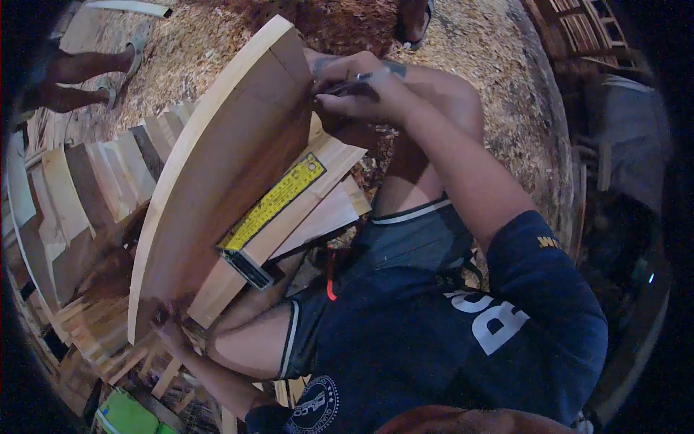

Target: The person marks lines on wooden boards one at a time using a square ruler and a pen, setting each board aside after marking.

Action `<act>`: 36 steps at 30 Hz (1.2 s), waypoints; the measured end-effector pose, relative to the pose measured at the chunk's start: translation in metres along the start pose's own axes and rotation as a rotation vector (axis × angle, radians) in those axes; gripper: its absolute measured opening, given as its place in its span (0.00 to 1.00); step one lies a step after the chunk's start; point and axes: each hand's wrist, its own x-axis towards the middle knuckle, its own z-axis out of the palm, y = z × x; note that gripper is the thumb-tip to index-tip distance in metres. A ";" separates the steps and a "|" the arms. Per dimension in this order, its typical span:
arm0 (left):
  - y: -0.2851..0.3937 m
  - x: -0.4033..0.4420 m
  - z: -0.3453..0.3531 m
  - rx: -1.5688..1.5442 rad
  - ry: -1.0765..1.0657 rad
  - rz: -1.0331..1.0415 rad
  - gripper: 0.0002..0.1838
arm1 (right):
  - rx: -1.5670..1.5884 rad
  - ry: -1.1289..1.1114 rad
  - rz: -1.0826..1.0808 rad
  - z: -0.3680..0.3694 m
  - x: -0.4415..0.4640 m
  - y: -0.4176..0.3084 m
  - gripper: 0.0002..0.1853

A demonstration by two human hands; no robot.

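Note:
A long curved wooden board (pixel 217 159) stands tilted in front of me, its pale edge running from top to lower left. My right hand (pixel 358 87) is closed around a slim, dark pen-like marker (pixel 345 85) close to the board's upper end, where a thin dark line shows on the wood. At the board's lower end, my left hand (pixel 170 329) grips it, its fingers partly in shadow. A yellow-bladed try square (pixel 278 199) with printed figures lies between the board and my lap, on pale wood pieces (pixel 318 210).
Wood shavings (pixel 491 108) cover the ground. Curved, slatted timber strips (pixel 94 181) lie to the left. A person's legs (pixel 83 76) stand at upper left, with another foot (pixel 414 22) at the top. Something bright green (pixel 130 414) sits at lower left.

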 end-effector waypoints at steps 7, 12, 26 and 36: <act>0.022 -0.007 -0.001 -0.599 0.051 -0.217 0.29 | 0.030 0.164 0.126 -0.024 0.000 0.025 0.18; -0.021 -0.005 0.029 -0.560 0.200 0.005 0.24 | 0.031 0.156 -0.113 0.003 0.012 -0.031 0.18; 0.195 -0.043 -0.201 -1.864 0.825 -0.140 0.28 | 0.854 0.315 0.132 -0.035 0.012 -0.075 0.28; 0.259 -0.035 -0.161 -1.653 0.346 0.254 0.39 | 0.952 0.388 0.070 -0.032 0.089 -0.217 0.24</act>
